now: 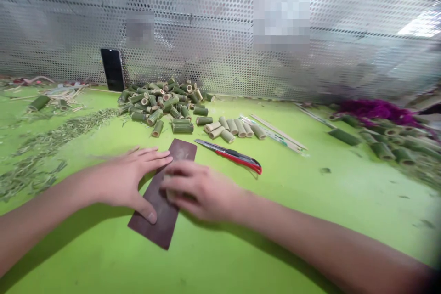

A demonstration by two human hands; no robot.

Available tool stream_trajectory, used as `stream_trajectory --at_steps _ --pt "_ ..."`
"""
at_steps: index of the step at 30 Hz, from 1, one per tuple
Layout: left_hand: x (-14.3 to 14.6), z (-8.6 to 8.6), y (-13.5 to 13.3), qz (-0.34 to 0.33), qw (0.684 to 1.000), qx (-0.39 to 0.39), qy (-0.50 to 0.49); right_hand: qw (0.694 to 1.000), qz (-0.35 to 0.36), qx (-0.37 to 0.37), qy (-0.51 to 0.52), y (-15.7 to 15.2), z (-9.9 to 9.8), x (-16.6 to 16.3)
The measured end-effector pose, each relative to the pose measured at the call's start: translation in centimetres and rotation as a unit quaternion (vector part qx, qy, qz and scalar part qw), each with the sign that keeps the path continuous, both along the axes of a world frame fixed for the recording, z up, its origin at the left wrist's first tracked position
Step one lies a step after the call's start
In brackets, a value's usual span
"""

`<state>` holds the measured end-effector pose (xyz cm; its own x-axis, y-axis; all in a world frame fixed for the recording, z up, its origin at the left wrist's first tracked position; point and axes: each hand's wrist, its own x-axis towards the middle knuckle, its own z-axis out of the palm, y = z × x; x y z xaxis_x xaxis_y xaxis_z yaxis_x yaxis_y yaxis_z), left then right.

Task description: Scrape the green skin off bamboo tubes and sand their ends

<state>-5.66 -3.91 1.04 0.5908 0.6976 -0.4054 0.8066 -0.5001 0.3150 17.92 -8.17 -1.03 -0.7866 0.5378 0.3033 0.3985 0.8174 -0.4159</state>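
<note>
A dark brown strip of sandpaper [158, 223] lies slanted on the green table. My left hand [129, 177] rests flat on its left side, fingers stretched and thumb apart, pressing on the strip. Over the middle of the sandpaper, my right hand [200, 188] is closed, slightly blurred, around a short pale bamboo piece that its fingers mostly hide. A red and black utility knife [237, 156] lies just beyond the right hand, its blade pointing left. Behind it sit several peeled bamboo pieces [232, 127] in a loose row.
A heap of green bamboo pieces [165, 101] stands at the back, near a phone [113, 70] leaning on the perforated metal wall [220, 64]. Green shavings [69, 135] lie at left. Thin sticks [279, 132], more bamboo tubes [382, 150] and purple fibres [379, 111] are at right.
</note>
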Motion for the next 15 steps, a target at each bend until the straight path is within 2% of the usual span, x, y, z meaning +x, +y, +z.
stream_trajectory --at_steps 2,6,10,11,14,15 --pt "-0.03 -0.01 -0.02 0.003 1.0 -0.001 0.001 0.999 -0.034 0.011 -0.003 0.13 -0.12 -0.01" --pt "-0.08 -0.04 -0.04 -0.014 1.0 0.01 -0.013 0.998 0.051 0.035 -0.007 0.32 -0.31 -0.03" --pt "-0.12 0.03 -0.05 0.0 1.0 0.009 -0.005 0.997 -0.069 0.015 -0.023 0.22 -0.21 -0.04" --pt "-0.11 0.06 -0.06 -0.004 1.0 0.009 -0.005 0.998 -0.061 0.011 -0.026 0.09 -0.17 -0.06" --pt "-0.03 0.12 -0.08 -0.018 1.0 0.012 -0.008 0.999 0.048 0.001 -0.017 -0.12 -0.16 -0.02" --pt "-0.03 0.11 -0.09 -0.016 1.0 0.011 -0.008 0.998 0.056 -0.002 -0.01 -0.05 -0.19 0.06"
